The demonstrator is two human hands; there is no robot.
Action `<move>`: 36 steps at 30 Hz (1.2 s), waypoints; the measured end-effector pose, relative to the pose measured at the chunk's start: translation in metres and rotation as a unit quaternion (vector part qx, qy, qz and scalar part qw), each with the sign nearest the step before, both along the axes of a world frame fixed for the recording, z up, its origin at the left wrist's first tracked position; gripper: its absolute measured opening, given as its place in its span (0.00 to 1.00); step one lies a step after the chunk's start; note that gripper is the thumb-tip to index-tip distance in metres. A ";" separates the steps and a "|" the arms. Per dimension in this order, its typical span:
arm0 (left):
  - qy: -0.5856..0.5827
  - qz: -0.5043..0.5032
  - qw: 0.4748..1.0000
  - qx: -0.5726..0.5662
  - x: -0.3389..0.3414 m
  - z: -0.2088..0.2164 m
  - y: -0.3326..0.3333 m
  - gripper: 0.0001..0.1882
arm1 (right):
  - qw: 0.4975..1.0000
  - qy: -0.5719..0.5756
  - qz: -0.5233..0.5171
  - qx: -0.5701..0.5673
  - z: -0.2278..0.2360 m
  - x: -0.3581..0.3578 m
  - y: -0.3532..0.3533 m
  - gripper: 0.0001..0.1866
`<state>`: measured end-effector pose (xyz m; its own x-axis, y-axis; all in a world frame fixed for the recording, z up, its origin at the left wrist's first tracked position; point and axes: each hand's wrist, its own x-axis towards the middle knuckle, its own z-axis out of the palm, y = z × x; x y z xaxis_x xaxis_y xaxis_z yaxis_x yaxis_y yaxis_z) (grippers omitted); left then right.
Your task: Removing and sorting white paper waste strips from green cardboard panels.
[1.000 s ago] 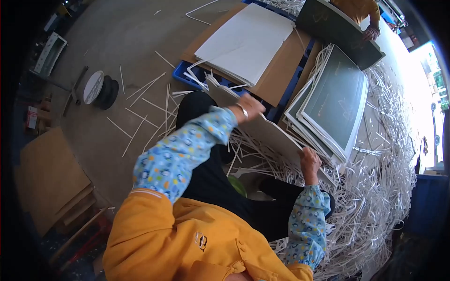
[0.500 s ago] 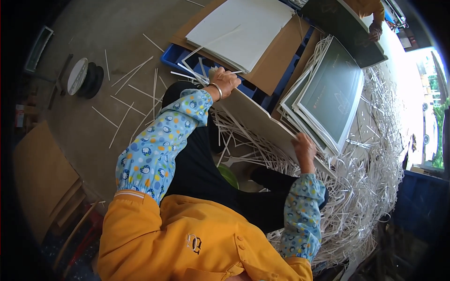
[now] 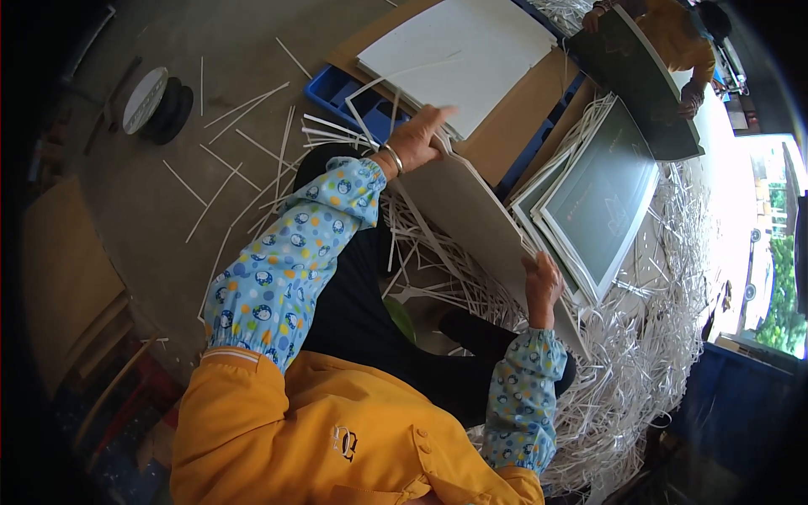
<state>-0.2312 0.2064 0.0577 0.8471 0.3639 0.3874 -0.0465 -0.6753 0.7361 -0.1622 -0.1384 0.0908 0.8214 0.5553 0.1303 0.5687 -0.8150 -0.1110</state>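
Concrete floor (image 3: 244,50) is littered w/ loose thin strips, and there's a massive tangle of white strips (image 3: 631,396) off to the right. Bkgd: a co-worker (image 3: 669,42) has both hands on a dark green panel (image 3: 631,80). Blue pallet (image 3: 330,91) up front carries brown cardboard (image 3: 509,126) w/ white sheets (image 3: 463,59) on it; framed green boards (image 3: 602,198) are stacked next to that.

Main thing rn is the pale board (image 3: 475,219), tilted up btwn the knees and the pallet, top edge slanting from L to R. Can't tell if it's one sheet or several. R hand (image 3: 544,290) has its grip closed on the top edge. L hand (image 3: 417,141) is at the far upper corner, fingers part spread; can't tell if that grip is pinching anything.

Tips imo: let the R do the steadying, keep the L close to the corner so the board doesn't twist, and pull along the edge, not away from it, b/c thin stuff prob tears or bends. Watch the strips underfoot too, tbh.
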 end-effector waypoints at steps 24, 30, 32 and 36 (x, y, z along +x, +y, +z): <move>0.145 0.040 0.601 -0.785 0.032 -0.101 0.013 0.05 | 0.994 0.028 0.103 0.035 -0.015 -0.004 0.082 0.15; 0.171 -0.112 0.978 -0.047 0.002 -0.082 0.013 0.19 | 0.995 0.038 0.085 0.026 -0.011 0.006 0.072 0.12; 0.200 -0.087 0.971 0.099 -0.005 -0.070 0.012 0.18 | 0.996 0.018 0.072 0.058 -0.004 0.007 0.054 0.13; 0.445 -0.103 0.870 0.185 -0.004 -0.051 0.004 0.10 | 0.993 -0.029 0.070 0.087 0.017 0.008 0.014 0.14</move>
